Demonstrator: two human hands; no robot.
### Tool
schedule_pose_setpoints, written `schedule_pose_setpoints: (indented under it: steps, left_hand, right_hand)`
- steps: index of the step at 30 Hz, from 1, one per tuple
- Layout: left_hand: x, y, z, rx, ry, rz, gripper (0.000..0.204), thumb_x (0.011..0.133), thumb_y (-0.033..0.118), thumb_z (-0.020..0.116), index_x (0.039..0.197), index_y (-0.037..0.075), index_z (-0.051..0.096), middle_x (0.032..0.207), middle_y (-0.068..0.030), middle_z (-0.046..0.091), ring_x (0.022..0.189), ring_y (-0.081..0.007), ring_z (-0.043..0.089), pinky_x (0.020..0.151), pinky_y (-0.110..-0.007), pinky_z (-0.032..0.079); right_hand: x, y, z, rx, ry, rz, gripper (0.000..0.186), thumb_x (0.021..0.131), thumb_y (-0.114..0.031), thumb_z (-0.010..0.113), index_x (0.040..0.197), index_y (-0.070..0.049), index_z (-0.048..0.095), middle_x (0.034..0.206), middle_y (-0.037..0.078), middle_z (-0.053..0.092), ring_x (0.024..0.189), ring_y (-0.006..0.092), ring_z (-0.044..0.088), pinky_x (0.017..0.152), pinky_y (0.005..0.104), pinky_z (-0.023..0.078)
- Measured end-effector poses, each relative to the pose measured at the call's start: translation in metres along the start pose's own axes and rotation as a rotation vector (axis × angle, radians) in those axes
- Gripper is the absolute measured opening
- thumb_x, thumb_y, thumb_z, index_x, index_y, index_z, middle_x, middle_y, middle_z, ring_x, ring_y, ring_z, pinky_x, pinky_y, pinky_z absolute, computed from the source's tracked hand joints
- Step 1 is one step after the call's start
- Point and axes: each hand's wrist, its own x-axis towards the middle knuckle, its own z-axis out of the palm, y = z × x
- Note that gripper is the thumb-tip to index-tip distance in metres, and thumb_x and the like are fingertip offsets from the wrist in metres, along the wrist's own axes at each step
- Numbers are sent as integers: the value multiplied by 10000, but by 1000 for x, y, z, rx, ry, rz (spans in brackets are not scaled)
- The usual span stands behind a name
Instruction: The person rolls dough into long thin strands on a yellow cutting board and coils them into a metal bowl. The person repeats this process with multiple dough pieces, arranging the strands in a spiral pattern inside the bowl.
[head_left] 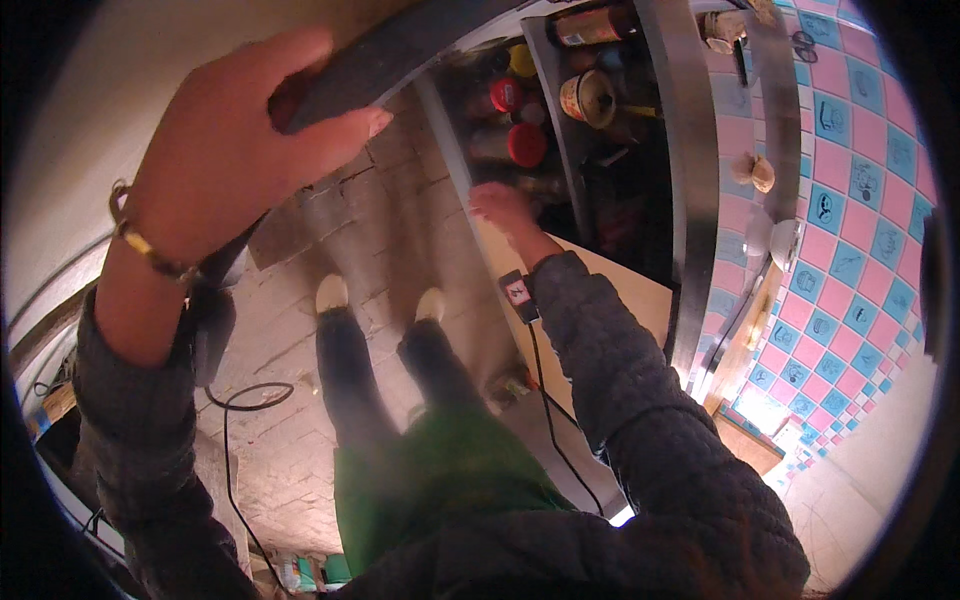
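Note:
My left hand [240,140] is at the upper left, its thumb and fingers round the edge of a dark panel [390,60] that runs along the top of the view. A bracelet circles that wrist. My right hand [505,208] reaches to the front of an open dark cabinet [553,110], beside the corner of a light wooden board [610,285]. Its fingers look curled, and what they hold, if anything, is hidden. Just beyond it lie jars with red lids [526,145]. An open round tub [588,98] sits in the cabinet compartment to their right.
A dark countertop edge [690,180] borders the cabinet on the right. Eggshell-like pieces [763,175] and a small white bowl [786,243] rest near the pink and blue tiled wall [850,230]. A black cable [230,450] hangs at left over the brick floor [290,400].

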Motion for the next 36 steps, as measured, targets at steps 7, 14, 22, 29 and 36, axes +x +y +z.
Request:
schedule_pose_setpoints:
  steps: [7, 14, 22, 29, 36]
  left_hand:
    - [-5, -1, 1, -266, -11, -105, 318, 801, 181, 789, 897, 69, 507, 780, 18, 420, 710, -73, 430, 603, -248, 353]
    - [-7, 4, -3, -172, -82, -133, 360, 699, 109, 802, 884, 68, 496, 776, 18, 443, 670, -56, 426, 578, -232, 327]
    - [-5, -11, -9, -219, -94, 46, 464, 621, 239, 848, 836, 74, 471, 766, 14, 441, 667, -85, 394, 601, -259, 298]
    - [-17, 6, 11, -412, 9, -234, 430, 717, 191, 829, 967, 64, 504, 831, 14, 439, 765, -83, 426, 664, -242, 333]
    - [-40, 24, 63, -85, 98, -198, 498, 847, 208, 784, 1238, 0, 556, 1028, -84, 658, 928, -152, 629, 800, -324, 527]
  right_hand:
    - [104, 7, -21, -127, 123, -156, 355, 946, -204, 666, 1275, -77, 626, 1084, 64, 710, 922, 191, 708, 786, 332, 535]
    - [209, -36, 3, -92, 384, -231, 400, 949, -266, 661, 1291, -64, 616, 1071, 81, 707, 924, 199, 692, 801, 347, 532]
    - [264, -50, -17, -99, 533, -236, 463, 952, -338, 655, 1310, -48, 604, 1055, 101, 703, 926, 208, 673, 819, 365, 528]
    - [170, -33, 33, -84, 464, -371, 524, 955, -401, 650, 1326, -35, 594, 1042, 118, 700, 928, 216, 657, 834, 381, 525]
    - [-116, 57, 75, -23, 81, -190, 589, 958, -463, 645, 1342, -21, 584, 1029, 136, 697, 930, 224, 640, 849, 397, 521]
